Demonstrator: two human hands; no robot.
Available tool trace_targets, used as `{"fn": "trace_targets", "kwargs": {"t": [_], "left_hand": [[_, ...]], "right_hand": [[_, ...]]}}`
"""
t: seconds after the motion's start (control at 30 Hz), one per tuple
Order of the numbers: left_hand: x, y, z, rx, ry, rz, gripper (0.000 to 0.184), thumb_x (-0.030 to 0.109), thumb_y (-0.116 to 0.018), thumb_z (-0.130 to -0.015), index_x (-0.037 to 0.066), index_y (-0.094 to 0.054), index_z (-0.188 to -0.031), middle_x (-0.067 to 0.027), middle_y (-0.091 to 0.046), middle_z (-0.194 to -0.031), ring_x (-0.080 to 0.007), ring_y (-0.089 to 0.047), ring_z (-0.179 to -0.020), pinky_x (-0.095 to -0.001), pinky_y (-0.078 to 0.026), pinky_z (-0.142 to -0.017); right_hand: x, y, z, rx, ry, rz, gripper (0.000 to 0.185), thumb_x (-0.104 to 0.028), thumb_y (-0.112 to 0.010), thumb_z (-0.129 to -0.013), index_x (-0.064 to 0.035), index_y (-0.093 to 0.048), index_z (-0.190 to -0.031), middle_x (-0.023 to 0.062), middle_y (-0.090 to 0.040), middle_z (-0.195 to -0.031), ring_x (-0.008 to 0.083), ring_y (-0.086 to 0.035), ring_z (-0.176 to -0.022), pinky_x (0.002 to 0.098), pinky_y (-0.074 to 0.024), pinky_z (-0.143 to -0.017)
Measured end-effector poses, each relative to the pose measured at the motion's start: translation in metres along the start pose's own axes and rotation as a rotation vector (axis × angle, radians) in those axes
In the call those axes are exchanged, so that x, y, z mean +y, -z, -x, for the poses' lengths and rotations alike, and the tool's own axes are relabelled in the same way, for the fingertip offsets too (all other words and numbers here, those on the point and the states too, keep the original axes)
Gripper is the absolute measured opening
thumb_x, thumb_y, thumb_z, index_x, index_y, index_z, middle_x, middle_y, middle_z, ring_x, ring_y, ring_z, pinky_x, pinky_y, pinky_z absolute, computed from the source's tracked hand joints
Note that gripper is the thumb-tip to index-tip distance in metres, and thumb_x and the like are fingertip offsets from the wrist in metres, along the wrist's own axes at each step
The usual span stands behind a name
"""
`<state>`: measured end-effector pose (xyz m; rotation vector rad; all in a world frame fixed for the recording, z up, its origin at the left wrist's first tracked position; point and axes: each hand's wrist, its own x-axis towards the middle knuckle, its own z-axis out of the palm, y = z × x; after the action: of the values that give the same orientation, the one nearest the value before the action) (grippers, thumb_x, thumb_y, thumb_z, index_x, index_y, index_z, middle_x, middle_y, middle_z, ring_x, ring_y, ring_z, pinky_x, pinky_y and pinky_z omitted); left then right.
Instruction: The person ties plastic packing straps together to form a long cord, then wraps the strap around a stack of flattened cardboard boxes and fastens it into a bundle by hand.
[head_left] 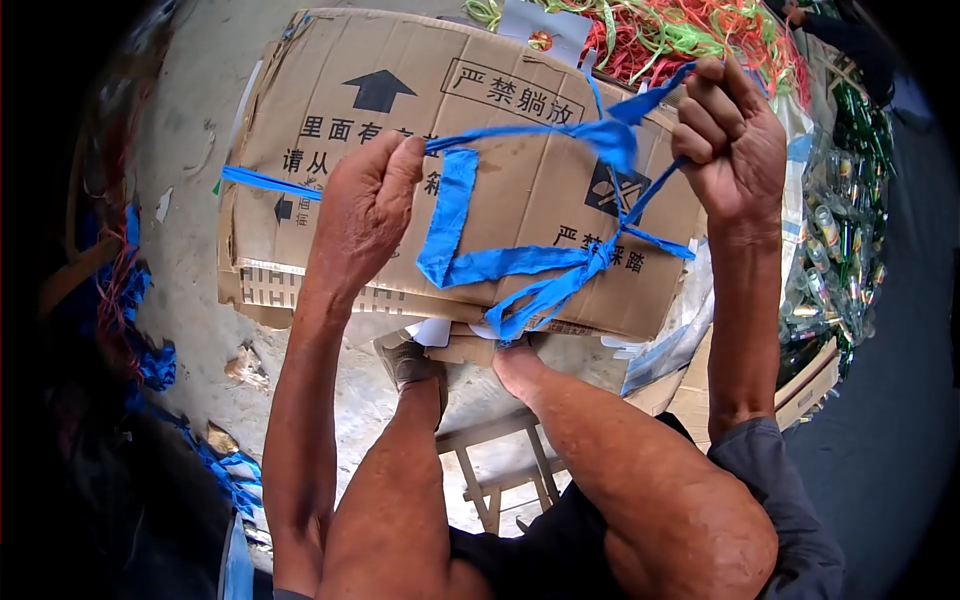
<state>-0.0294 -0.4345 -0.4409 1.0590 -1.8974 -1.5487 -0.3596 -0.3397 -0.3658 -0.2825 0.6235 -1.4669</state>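
A stack of flattened cardboard (400,210), printed with black characters and arrows, lies in front of my feet. Blue plastic strap (500,262) runs across it and is knotted near its right part, with a loose loop hanging over the near edge. My left hand (372,195) is closed on one length of the strap above the cardboard's middle. Up at the right, my right hand (735,140) is closed too, with strap at its fingertips and below its curled fingers. Between the hands the strap is drawn out and bunches in a blurred, twisted part.
Tangled red and green straps (665,40) are heaped behind the cardboard. Many glass bottles (835,250) lie at the right. Blue strap scraps (235,475) litter the floor at the left. A wooden stool (495,465) stands between my legs.
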Motion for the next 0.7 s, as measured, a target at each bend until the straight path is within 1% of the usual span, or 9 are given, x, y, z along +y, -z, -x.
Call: {"fn": "trace_targets", "kwargs": {"t": [0.17, 0.23, 0.3, 0.33, 0.4, 0.43, 0.47, 0.5, 0.7], "left_hand": [[0.002, -0.022, -0.001, -0.105, 0.071, -0.011, 0.039, 0.032, -0.052, -0.113, 0.0, -0.058, -0.09, -0.0001, -0.054, -0.079, -0.0106, -0.048, -0.076, -0.0277, -0.043, -0.069], [0.004, -0.025, 0.0, -0.097, 0.071, -0.005, 0.036, 0.029, -0.051, -0.112, -0.001, -0.061, -0.096, -0.0045, -0.057, -0.078, -0.0125, -0.05, -0.074, -0.0304, -0.045, -0.068], [0.0, -0.031, 0.001, -0.031, 0.04, 0.05, 0.033, 0.028, -0.053, -0.11, -0.002, -0.062, -0.097, -0.0121, -0.058, -0.073, -0.017, -0.053, -0.069, -0.0367, -0.046, -0.065], [-0.004, -0.021, 0.003, -0.137, 0.138, 0.025, 0.029, 0.024, -0.051, -0.109, -0.003, -0.064, -0.107, -0.0148, -0.066, -0.084, -0.0191, -0.059, -0.079, -0.0365, -0.05, -0.073], [-0.001, -0.023, 0.015, -0.072, 0.083, 0.088, 0.029, 0.022, -0.055, -0.105, -0.004, -0.063, -0.115, -0.0167, -0.069, -0.096, -0.0218, -0.063, -0.089, -0.036, -0.051, -0.081], [0.001, -0.023, 0.02, -0.041, 0.054, 0.119, 0.03, 0.021, -0.057, -0.103, -0.004, -0.063, -0.119, -0.0177, -0.07, -0.101, -0.0232, -0.065, -0.094, -0.0358, -0.052, -0.085], [0.003, -0.017, 0.025, -0.119, 0.151, -0.002, 0.04, 0.021, -0.065, -0.099, -0.005, -0.06, -0.13, -0.0164, -0.066, -0.126, -0.0229, -0.06, -0.119, -0.0363, -0.049, -0.101], [0.002, -0.016, 0.029, -0.116, 0.152, -0.049, 0.041, 0.02, -0.067, -0.098, -0.004, -0.06, -0.13, -0.0166, -0.067, -0.126, -0.0233, -0.061, -0.119, -0.0365, -0.049, -0.1], [-0.017, -0.012, 0.035, -0.063, 0.197, -0.184, 0.052, 0.019, -0.07, -0.095, -0.002, -0.053, -0.14, -0.0214, -0.062, -0.134, -0.033, -0.062, -0.123, -0.0408, -0.049, -0.103]], "right_hand": [[0.054, -0.062, -0.021, 0.21, 0.022, 0.595, 0.036, -0.032, -0.047, -0.112, -0.0074, -0.064, -0.094, -0.0091, -0.034, -0.061, 0.0044, -0.028, -0.049, 0.0245, -0.0223, -0.046], [0.095, -0.06, -0.034, 0.172, 0.13, 1.037, 0.04, -0.034, -0.048, -0.112, -0.0057, -0.067, -0.091, -0.0066, -0.04, -0.065, 0.0082, -0.039, -0.054, 0.0284, -0.0335, -0.05], [0.128, -0.062, -0.04, 0.031, 0.218, 1.276, 0.033, -0.026, -0.056, -0.102, 0.0002, -0.067, -0.085, 0.0071, -0.055, -0.077, 0.0187, -0.056, -0.07, 0.0366, -0.0497, -0.064], [0.141, -0.058, -0.046, -0.059, 0.32, 1.414, 0.031, -0.025, -0.057, -0.1, 0.0002, -0.069, -0.087, 0.0091, -0.057, -0.079, 0.022, -0.058, -0.075, 0.0391, -0.0501, -0.069], [0.158, -0.054, -0.056, -0.244, 0.528, 1.681, 0.029, -0.025, -0.058, -0.097, 0.0001, -0.072, -0.093, 0.0131, -0.062, -0.084, 0.0285, -0.062, -0.086, 0.044, -0.0508, -0.079], [0.163, -0.056, -0.056, -0.217, 0.513, 1.682, 0.029, -0.025, -0.058, -0.098, 0.0002, -0.071, -0.092, 0.0158, -0.063, -0.09, 0.0311, -0.061, -0.092, 0.0439, -0.0498, -0.083], [0.17, -0.061, -0.052, -0.191, 0.497, 1.682, 0.029, -0.026, -0.058, -0.099, 0.0002, -0.07, -0.092, 0.0186, -0.063, -0.096, 0.0337, -0.06, -0.097, 0.0438, -0.0488, -0.086], [0.174, -0.065, -0.049, -0.165, 0.475, 1.68, 0.03, -0.026, -0.058, -0.099, 0.0002, -0.069, -0.092, 0.0213, -0.064, -0.102, 0.0363, -0.059, -0.103, 0.0436, -0.0478, -0.089], [0.166, -0.078, -0.069, -0.387, 0.155, 1.764, 0.04, -0.031, -0.05, -0.099, 0.0012, -0.069, -0.085, 0.0248, -0.066, -0.092, 0.0403, -0.065, -0.095, 0.0514, -0.0505, -0.086]]}}
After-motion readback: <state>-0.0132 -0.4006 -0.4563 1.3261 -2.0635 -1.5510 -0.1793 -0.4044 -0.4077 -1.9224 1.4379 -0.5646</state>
